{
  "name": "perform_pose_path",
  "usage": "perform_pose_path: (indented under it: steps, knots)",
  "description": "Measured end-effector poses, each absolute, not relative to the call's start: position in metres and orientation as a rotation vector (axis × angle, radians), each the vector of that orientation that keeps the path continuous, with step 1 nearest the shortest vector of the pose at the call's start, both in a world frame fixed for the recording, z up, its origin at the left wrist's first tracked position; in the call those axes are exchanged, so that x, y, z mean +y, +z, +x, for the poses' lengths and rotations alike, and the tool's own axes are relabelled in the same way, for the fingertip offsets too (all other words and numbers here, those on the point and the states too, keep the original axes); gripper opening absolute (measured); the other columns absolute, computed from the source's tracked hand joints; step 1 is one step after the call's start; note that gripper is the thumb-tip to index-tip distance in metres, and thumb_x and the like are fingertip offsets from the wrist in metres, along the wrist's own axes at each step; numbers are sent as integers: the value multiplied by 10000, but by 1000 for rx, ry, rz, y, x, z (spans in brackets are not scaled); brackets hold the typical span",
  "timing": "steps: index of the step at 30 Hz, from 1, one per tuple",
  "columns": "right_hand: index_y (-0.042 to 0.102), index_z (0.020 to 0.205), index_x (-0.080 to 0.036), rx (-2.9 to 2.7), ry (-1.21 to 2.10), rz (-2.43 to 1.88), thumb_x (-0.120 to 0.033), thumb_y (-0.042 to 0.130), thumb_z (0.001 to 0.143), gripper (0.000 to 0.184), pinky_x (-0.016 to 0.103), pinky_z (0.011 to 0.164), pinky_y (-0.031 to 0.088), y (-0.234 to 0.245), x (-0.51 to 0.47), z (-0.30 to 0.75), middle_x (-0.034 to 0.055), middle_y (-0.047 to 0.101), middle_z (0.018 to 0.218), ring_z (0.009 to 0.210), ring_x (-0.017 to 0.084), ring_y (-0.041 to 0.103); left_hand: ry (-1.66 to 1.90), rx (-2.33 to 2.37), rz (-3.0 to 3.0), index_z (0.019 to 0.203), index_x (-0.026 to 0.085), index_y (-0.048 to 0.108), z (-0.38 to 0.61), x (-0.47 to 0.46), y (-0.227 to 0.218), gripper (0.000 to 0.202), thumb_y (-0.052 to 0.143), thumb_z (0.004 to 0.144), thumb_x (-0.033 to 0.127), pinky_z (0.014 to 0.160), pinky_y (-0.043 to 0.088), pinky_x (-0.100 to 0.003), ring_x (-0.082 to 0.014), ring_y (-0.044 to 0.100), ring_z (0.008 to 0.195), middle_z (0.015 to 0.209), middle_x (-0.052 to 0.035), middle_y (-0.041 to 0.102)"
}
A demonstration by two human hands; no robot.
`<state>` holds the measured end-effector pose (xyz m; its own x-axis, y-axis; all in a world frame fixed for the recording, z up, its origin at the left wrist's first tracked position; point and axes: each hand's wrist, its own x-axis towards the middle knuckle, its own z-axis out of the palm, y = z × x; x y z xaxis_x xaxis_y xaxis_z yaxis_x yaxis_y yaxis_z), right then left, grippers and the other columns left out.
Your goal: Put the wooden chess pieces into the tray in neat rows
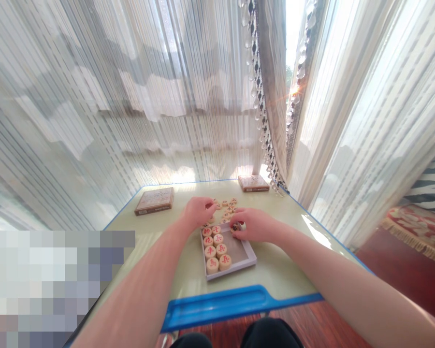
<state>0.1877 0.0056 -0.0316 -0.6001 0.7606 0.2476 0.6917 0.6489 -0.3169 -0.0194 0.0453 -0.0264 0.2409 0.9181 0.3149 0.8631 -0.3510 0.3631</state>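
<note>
Partly filled tray (239, 252), dark-lettered piece (234, 229) in right fingers (239, 212)

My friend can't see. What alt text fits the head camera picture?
A person's right hand grips a round piece at the far end of a tray, beside two columns of red-marked pieces; the left hand is near loose pieces on a table.

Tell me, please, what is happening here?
A person's right hand holds a round pale piece with a dark character at the far end of a shallow, whitish rectangular tray. Eight round pale pieces with red characters lie in two columns on its left. The left hand is near loose round pale pieces beyond the tray, its grip unclear.
</note>
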Motion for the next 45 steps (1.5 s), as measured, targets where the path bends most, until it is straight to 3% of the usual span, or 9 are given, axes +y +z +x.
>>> perform_pose_path:
  steps: [11, 20, 30, 45]
  knots:
    - [671, 842, -223, -2508, 275, -1168, -243, 588, 708, 158, 235, 607, 347, -32, 6, 187, 7, 638, 826, 712, 135, 526, 666, 1795, 2336, 599, 149, 621, -25, 49, -29, 317, 460, 726, 392, 493, 282, -227, -101, 416, 522, 527, 13, 532]
    - [657, 928, -211, -2332, 277, -1259, -251, 547, 736, 225, 221, 576, 324, -32, 11, 189, -10, 591, 704, 624, 108, 481, 634, 1731, 2308, 568, 150, 587, -24, 45, -26, 285, 488, 694, 386, 478, 276, -224, -99, 411, 515, 504, 23, 499]
    - [687, 729, -215, -2364, 236, -1471, -313, 514, 752, 200, 229, 509, 266, -35, 21, 189, -6, 632, 648, 576, 111, 474, 629, 1754, 2329, 574, 152, 595, -28, 49, -29, 283, 480, 704, 376, 479, 263, -230, -97, 379, 516, 502, 26, 475]
    - [677, 679, -210, -2371, 154, -1545, -317, 539, 691, 176, 227, 494, 268, -30, 23, 195, -2, 645, 645, 579, 112, 490, 655, 1730, 2302, 600, 151, 622, -30, 52, -31, 288, 481, 705, 379, 499, 298, -224, -103, 414, 535, 529, 15, 527]
